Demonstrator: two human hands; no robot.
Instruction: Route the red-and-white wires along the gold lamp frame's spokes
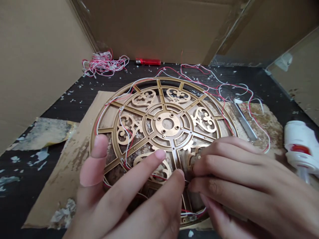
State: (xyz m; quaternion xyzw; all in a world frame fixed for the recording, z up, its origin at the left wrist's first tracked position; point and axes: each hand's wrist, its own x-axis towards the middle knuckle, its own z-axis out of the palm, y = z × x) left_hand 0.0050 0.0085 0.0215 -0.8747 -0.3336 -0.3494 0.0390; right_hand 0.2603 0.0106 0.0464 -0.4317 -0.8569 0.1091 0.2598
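A round gold-coloured fretwork panel (167, 124) with spokes and scrollwork lies flat on a stained cardboard sheet (59, 172). Thin red and white wires (224, 87) run along its rim and spokes. My left hand (119, 189) is spread over the panel's near side, its fingers apart and its fingertips on the fretwork. My right hand (239, 179) comes in from the right, and its curled fingers pinch a thin wire (186, 181) at the near edge. The panel's near rim is partly hidden beneath both hands.
A white and red hot glue gun (301, 149) lies at the right, and a metal-bladed tool (244, 122) lies beyond the panel. A tangle of wire (104, 63) and a red lighter (148, 61) sit at the back. Cardboard walls surround the black, scrap-strewn tabletop (30, 196).
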